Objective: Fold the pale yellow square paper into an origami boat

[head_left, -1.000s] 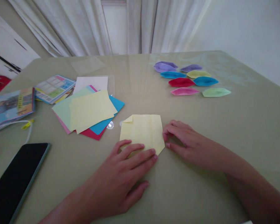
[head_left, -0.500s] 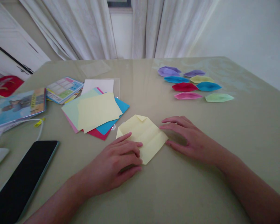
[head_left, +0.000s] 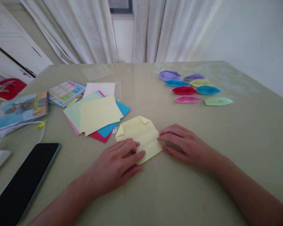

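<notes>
A pale yellow sheet of origami paper (head_left: 145,133) lies in front of me, with small folded-over corners at its top and left and a crease across it. My left hand (head_left: 118,163) rests on its lower left part, fingers spread and pressing it against the table. At the right corner of the sheet, my right hand (head_left: 187,144) has thumb and fingers closed on the edge. Its fingertips cover that corner, so the fold there is partly hidden.
Loose coloured paper sheets (head_left: 100,114) are fanned out behind my left hand. Several folded paper boats (head_left: 185,90) stand in rows at the far right. On the left lie a black phone (head_left: 25,179), a white cable (head_left: 42,131), a picture book (head_left: 21,108) and printed cards (head_left: 67,92).
My right hand has moved left and closed on the paper's right corner, which is now turned inward. The sheet has rotated slightly, and my left hand has shifted a little on it.
</notes>
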The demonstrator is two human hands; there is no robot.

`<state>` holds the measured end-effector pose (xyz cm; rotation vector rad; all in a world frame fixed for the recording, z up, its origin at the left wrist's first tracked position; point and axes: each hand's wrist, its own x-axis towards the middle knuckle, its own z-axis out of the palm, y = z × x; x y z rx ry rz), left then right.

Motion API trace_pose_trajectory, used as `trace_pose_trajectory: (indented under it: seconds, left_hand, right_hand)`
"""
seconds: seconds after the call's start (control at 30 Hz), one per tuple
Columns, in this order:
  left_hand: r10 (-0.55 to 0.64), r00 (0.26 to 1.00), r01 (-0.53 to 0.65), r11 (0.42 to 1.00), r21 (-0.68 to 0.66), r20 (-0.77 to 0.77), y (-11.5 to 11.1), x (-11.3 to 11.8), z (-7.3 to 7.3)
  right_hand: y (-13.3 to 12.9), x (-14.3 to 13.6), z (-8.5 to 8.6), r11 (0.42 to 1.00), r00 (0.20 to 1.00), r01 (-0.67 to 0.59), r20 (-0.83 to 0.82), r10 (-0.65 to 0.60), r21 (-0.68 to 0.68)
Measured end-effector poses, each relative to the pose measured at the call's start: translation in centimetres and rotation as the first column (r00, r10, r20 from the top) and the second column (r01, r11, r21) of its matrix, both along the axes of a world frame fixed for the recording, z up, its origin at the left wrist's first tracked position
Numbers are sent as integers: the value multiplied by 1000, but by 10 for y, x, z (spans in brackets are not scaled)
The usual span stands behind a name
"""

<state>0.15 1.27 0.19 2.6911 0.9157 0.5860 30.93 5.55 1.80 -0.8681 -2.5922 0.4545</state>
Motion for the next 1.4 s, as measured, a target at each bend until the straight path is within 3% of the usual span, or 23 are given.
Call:
trace_pose_trajectory:
  seconds: [0.1, 0.27, 0.53, 0.7, 0.8, 0.9, 1.1, 1.27, 1.4]
  left_hand:
    - [-20, 999, 21, 999, 28, -26, 3, -2, -2]
    - [52, 998, -54, 994, 100, 20, 5, -2, -1]
    - [-138, 990, 138, 981, 139, -4, -7, 14, 4]
    - [-71, 997, 72, 985, 158, -9, -3, 7, 5]
    - [-16, 1000, 18, 985, 171, -11, -2, 3, 3]
    - [8, 1000, -6, 995, 97, -20, -2, 1, 2]
    - [-114, 993, 110, 987, -121, -27, 4, -8, 10]
    - [-136, 991, 137, 973, -184, 21, 7, -13, 14]
    - [-123, 987, 136, 981, -139, 100, 5, -6, 8]
  right_hand:
    - [-1, 1, 5, 997, 999, -38, -15, 37, -67]
    - [-7, -3, 9, 991, 996, -84, -13, 83, -102]
    - [-12, -14, 5, 973, 985, -142, -125, 121, -184]
    - [-12, -10, 6, 989, 968, -111, -236, 86, -97]
    - [-11, -6, 3, 993, 985, -61, -165, 44, -97]
    - [-10, -5, -1, 987, 996, -82, -42, 77, -137]
    - [-11, -4, -1, 984, 997, -72, 24, 77, -160]
    - [-10, -4, -1, 985, 996, -66, 44, 74, -156]
    - [-12, -7, 0, 993, 996, -84, 23, 86, -87]
